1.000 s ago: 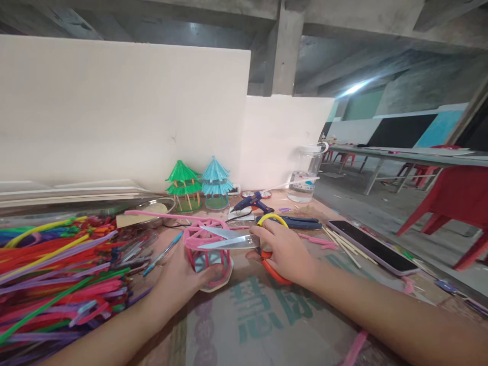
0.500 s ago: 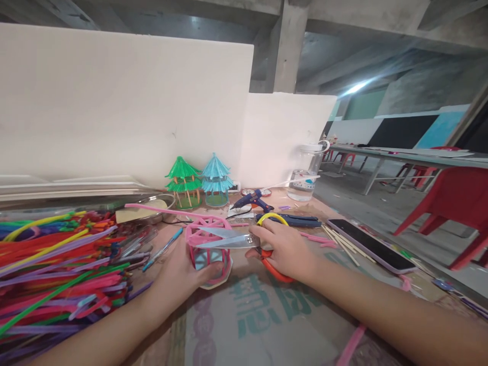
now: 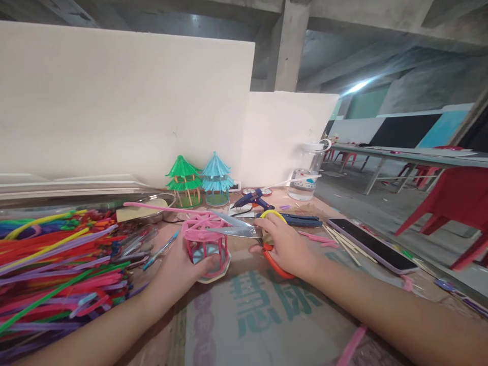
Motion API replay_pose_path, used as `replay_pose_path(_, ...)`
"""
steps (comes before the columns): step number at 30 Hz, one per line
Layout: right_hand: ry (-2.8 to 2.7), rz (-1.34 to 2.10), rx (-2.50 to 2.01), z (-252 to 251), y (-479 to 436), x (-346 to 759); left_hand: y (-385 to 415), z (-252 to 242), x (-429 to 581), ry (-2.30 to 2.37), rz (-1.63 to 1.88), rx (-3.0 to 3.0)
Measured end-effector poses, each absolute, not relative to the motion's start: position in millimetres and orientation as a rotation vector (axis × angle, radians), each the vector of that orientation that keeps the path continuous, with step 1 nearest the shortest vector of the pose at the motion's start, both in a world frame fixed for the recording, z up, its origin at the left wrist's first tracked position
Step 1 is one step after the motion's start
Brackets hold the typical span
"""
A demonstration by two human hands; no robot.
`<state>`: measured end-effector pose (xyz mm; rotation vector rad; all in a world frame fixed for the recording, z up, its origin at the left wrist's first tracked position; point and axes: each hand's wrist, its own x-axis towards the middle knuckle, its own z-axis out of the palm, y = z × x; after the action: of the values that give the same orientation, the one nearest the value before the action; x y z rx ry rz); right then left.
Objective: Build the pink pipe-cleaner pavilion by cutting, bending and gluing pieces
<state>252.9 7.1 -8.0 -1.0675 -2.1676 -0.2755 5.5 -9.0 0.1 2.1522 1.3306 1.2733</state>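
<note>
The left hand (image 3: 181, 267) grasps a small pink house frame (image 3: 198, 234) by its side, thumb across the front posts and the other fingers mostly hidden; this seems meant to steady it without covering its top. The frame is left of the tabletop's (image 3: 324, 209) middle; whether its base rests or is lifted is hard to tell. A long pink strip (image 3: 152, 206) juts from its top toward the left edge.

The right hand (image 3: 287, 249) has its grip closed around the handles of the scissors (image 3: 244, 232), probably so the blades can be worked. They stand apart and reach over the frame's top; whether they touch it is unclear.

A heap of coloured pipe cleaners (image 3: 57, 284) fills the tabletop's left side, presumably within easy reach. A green house (image 3: 183, 175) and a blue house (image 3: 216, 175) stand side by side near the back edge, likely out of the way, with a glue gun (image 3: 251, 198) to their right. A phone (image 3: 371, 244) lies along the right edge, beside thin sticks (image 3: 343, 245).
</note>
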Motion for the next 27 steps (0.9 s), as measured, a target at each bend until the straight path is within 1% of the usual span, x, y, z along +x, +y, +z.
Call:
replay_pose_path(10, -2.216, -0.397, -1.065, -10.3, 4.4, 249.9, -11.7, 0.9, 4.6, 1.24, 1.297, 2.208)
replay_pose_path(15, -2.221, -0.442, -1.048, -10.5, 4.3, 249.4, -12.8, 1.8, 6.0, 1.292, 1.396, 2.204)
replay_pose_path(27, -2.231, -0.538, -1.021, -10.7, 4.6, 252.3, -14.8, 3.8, 5.9, 1.363, 1.392, 2.216)
